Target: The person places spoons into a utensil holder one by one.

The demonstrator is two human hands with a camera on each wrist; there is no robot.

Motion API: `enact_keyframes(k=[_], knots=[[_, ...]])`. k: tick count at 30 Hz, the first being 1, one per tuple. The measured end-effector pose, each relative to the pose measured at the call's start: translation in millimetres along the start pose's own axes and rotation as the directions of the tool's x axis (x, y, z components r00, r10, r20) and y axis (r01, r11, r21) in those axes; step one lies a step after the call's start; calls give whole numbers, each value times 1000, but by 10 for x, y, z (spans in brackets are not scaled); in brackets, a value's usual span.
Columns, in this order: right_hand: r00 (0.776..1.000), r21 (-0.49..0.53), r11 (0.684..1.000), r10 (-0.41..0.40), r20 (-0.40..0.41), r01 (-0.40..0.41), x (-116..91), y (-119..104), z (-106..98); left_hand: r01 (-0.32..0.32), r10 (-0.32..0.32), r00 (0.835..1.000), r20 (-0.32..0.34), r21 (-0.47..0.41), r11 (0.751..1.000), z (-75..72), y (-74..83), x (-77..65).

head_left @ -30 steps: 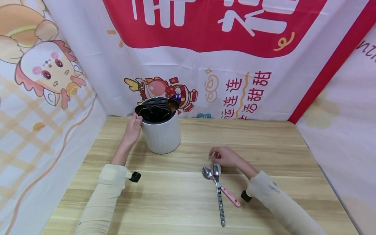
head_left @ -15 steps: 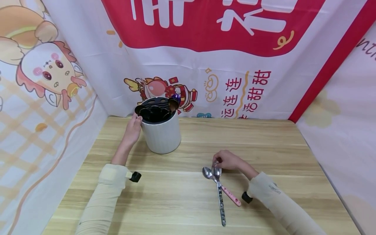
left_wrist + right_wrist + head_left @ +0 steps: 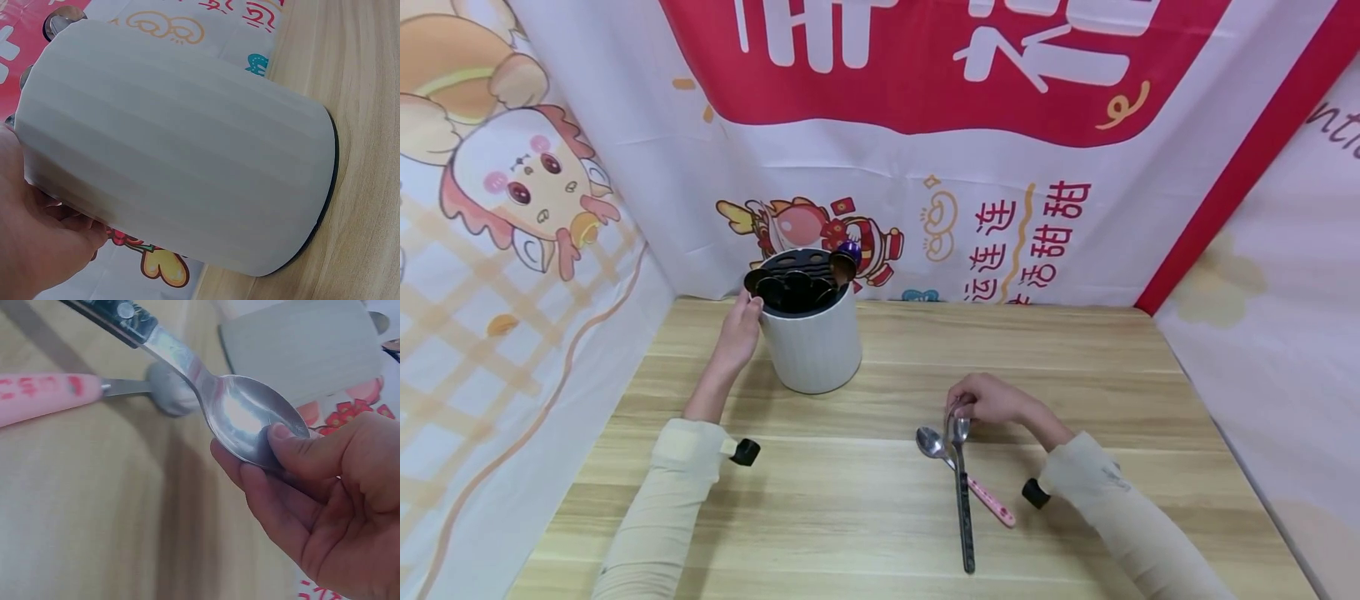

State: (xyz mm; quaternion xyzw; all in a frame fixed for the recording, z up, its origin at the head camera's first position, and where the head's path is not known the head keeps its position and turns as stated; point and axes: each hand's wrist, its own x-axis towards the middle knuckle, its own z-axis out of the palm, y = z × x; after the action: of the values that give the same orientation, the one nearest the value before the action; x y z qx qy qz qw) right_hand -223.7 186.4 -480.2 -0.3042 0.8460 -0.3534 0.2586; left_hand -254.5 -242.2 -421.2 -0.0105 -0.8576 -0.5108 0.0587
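Observation:
My right hand [image 3: 988, 398] pinches a metal spoon [image 3: 244, 415] by its bowl, thumb on the hollow and fingers beneath. This spoon has a dark patterned handle [image 3: 965, 521], which points toward the near side of the table. A second spoon with a pink handle [image 3: 992, 502] lies on the wood and passes under the first one in the head view. At the back left, a white ribbed utensil holder [image 3: 816, 350] stands upright. My left hand [image 3: 741, 329] grips its left side near the rim, with part of the fingers hidden behind it in the left wrist view.
Several dark, shiny spoons or ladles [image 3: 842, 267] stick out of the holder's black slotted top [image 3: 797, 258]. The wooden table [image 3: 850, 517] is bounded by printed cloth [image 3: 880, 158] at the back and on both sides.
My right hand has come down to the dark-handled spoon, taken its bowl between thumb and fingers and tilted it up. The pink-handled spoon and my left hand stay put.

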Motion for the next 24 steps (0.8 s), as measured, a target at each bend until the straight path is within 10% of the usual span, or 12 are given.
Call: enact_keyframes(k=[14, 24], knots=[[986, 112, 994, 38, -160, -20, -97, -249, -242, 0, 1, 1000, 18, -9, 1000, -8, -2, -2], [934, 132, 991, 76, -350, -31, -133, -424, -355, -16, 17, 1000, 12, -14, 1000, -11, -9, -7]])
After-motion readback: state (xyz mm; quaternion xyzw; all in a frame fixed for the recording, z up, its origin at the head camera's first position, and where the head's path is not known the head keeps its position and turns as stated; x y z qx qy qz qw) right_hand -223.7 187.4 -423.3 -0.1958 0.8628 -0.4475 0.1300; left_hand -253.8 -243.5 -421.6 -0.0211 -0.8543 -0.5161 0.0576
